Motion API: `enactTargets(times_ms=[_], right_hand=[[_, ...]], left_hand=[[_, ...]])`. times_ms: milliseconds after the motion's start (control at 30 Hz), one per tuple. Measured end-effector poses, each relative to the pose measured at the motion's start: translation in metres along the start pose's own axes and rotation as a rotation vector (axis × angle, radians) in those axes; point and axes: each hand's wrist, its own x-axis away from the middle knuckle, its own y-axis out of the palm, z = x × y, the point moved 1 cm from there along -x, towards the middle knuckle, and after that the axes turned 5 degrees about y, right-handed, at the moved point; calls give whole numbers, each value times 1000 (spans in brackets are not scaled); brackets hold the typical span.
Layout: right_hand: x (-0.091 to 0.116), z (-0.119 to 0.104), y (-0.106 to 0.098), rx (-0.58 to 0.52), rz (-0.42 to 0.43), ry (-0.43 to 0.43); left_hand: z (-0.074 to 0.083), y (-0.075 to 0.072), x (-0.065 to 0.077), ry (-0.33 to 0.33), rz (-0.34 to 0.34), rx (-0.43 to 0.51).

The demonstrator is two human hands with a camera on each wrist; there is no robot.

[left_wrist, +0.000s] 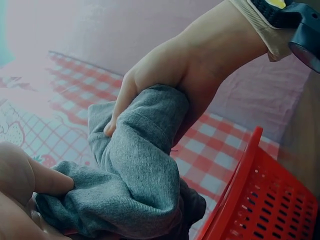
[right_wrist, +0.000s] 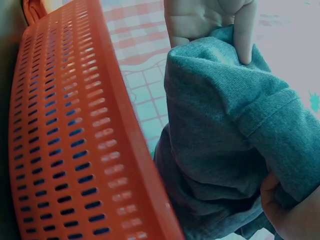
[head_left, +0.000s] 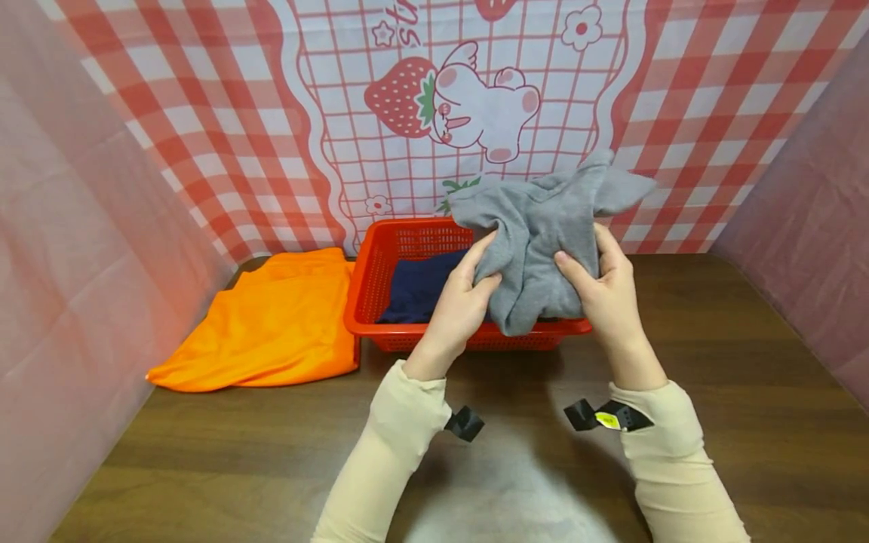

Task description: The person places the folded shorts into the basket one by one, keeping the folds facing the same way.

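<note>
left hand [head_left: 453,308] and right hand [head_left: 614,298] grip grey cloth [head_left: 543,253] above basket [head_left: 407,329], near worktop's [head_left: 258,467] far edge; navy cloth [head_left: 424,286] inside. step looks like carrying grey cloth bundled; next move likely needs firm, even grip.

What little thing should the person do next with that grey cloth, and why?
Probably lower the crumpled grey cloth into the red perforated plastic basket: the fingers of the left hand and right hand hold it up, apparently over the basket, where a dark blue cloth already lies.
</note>
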Motion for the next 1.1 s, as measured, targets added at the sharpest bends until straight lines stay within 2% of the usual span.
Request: enactTargets(times_ms=[167, 400, 733, 967, 1100], right_hand=[[-4, 9, 11, -41, -28, -8], [-18, 17, 26, -23, -85, 3], [-30, 37, 43, 9, -150, 41], [-34, 45, 49, 57, -176, 41], [-35, 49, 50, 104, -192, 57]], left_hand=[[-2, -10, 1, 0, 36, 25], [1, -25, -2, -15, 89, 48], [20, -35, 3, -96, 151, -41], [-6, -46, -6, -90, 168, -47], [-14, -49, -7, -106, 180, -53]])
